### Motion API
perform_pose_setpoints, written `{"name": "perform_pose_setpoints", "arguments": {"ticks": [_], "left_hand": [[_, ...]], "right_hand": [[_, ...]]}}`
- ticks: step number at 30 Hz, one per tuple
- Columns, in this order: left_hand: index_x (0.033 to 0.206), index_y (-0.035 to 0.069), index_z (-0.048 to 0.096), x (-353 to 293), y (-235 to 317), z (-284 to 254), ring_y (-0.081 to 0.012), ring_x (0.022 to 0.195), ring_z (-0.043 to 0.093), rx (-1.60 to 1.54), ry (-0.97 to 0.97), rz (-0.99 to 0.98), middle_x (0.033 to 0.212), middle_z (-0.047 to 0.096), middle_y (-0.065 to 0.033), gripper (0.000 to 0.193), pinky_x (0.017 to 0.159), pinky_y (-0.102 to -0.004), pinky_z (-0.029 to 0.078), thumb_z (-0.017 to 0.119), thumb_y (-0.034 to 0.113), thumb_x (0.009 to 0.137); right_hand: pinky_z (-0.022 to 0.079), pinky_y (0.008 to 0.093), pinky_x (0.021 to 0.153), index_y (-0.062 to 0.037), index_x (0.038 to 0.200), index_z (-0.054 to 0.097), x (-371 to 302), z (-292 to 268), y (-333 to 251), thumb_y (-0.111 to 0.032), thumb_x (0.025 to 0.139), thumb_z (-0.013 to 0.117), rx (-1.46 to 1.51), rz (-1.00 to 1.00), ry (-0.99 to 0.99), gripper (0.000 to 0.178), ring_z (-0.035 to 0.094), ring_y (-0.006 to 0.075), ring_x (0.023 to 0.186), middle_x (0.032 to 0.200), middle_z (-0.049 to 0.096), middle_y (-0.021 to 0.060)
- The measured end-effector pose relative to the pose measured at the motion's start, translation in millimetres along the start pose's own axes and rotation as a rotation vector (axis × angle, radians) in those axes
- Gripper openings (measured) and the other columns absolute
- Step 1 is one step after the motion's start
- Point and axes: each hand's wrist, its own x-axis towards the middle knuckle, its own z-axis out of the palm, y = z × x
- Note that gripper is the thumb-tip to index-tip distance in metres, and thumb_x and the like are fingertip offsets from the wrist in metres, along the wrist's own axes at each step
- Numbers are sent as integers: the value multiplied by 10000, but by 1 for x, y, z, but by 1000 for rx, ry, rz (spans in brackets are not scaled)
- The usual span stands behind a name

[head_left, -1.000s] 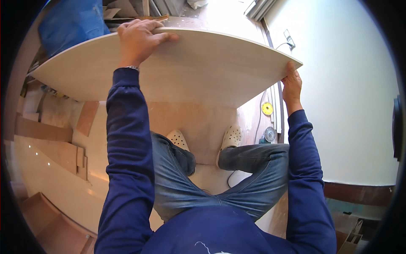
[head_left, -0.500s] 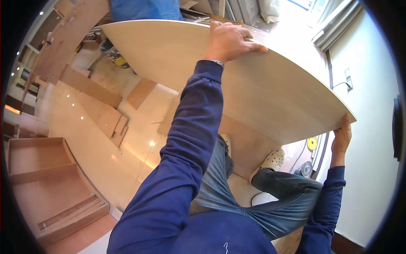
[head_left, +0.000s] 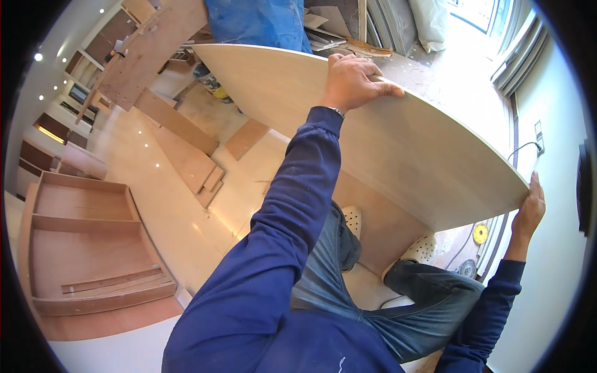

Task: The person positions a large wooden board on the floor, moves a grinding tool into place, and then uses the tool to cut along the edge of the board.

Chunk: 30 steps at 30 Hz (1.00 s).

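A large pale plywood sheet (head_left: 398, 149) stands tilted on its long edge in front of my legs. My left hand (head_left: 357, 82) grips its top edge near the middle, fingers curled over the far side and thumb lying along the edge. At the sheet's right end, my right hand (head_left: 529, 208) holds the side edge by the corner, fingertips pointing up; part of its grip is hidden. Beneath the sheet lies a brown board (head_left: 367, 214) on the floor, close to my cream clogs (head_left: 420, 248).
A wooden frame with compartments (head_left: 87, 242) lies at the left. Board offcuts (head_left: 180, 155) are scattered on the shiny floor. Near the right wall are a yellow disc (head_left: 480, 234), a grinder-like tool (head_left: 466, 268) and a cable. A blue sheet (head_left: 255, 25) hangs behind the plywood.
The whole view has swung, so the surroundings sit further right in the picture. Both hands keep hold of the plywood sheet; the right hand's fingers now lie more upright along its end.
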Motion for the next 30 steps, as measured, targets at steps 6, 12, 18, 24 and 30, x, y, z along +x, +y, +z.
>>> {"name": "perform_pose_setpoints", "arguments": {"ticks": [6,12,18,24,30], "left_hand": [[658,104,716,0,3,3,-194,835,614,68,-52,-82,725,687,-14,604,862,-357,340,791,700,595],[689,109,751,-1,10,-4,-197,860,618,55,-105,-113,757,704,-25,670,853,-352,331,743,770,579],[684,121,758,-13,23,-15,-187,850,620,66,-82,-169,745,704,-16,694,879,-377,310,711,805,574],[664,125,752,-20,24,-20,-189,830,612,36,-24,-146,710,689,-3,704,873,-378,312,702,820,563],[740,154,776,-23,23,-24,-188,950,617,48,-129,-203,807,715,-8,700,987,-442,301,694,827,565]], "right_hand": [[489,280,791,83,1082,661,17,-4,22,-275,1000,571,-84,61,57,377,621,142,846,921,674,81],[487,305,859,94,1144,658,14,-2,15,-265,994,554,-119,70,127,404,637,188,931,1027,689,128],[422,333,1028,105,1265,603,35,-14,23,-274,994,529,-272,-18,92,471,591,269,1183,1273,632,203],[388,336,1085,108,1298,579,40,-23,26,-267,998,510,-267,-24,52,485,554,281,1263,1354,592,211],[386,337,1089,104,1308,573,34,-13,33,-268,1000,518,-189,-16,36,486,555,283,1260,1355,589,214]]}}
